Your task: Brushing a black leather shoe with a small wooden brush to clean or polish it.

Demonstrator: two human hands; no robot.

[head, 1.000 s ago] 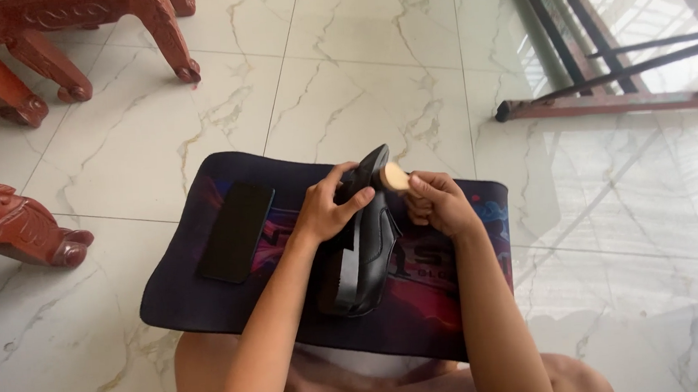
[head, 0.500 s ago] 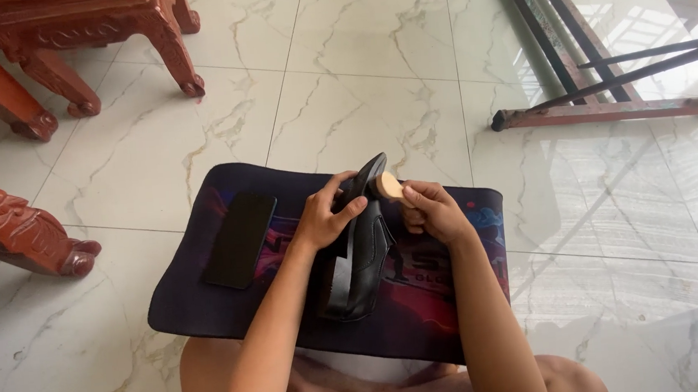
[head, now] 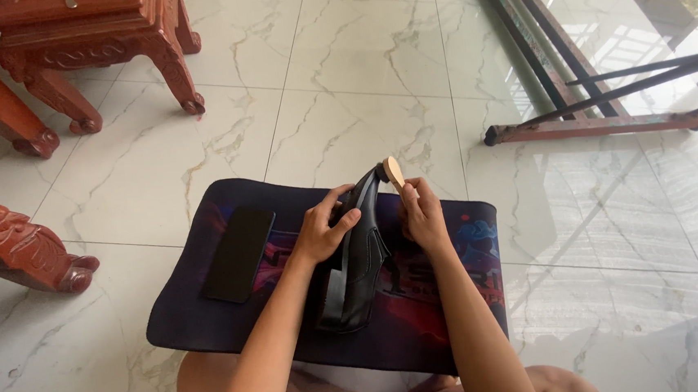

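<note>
- The left hand (head: 324, 229) wraps around a black leather shoe (head: 358, 261), propping it heel-down on the dark printed mat (head: 210, 320) on the floor.
- The right hand (head: 422, 215) pinches a small wooden-backed brush (head: 391, 171) against the toe.
- Judging by the shine, brushing looks midway; how much remains I cannot tell.
- A black phone (head: 238, 254) lies on the mat, apart.

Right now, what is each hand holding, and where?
Left hand grips the black shoe near its toe; right hand holds a small wooden brush by its lower end.
</note>
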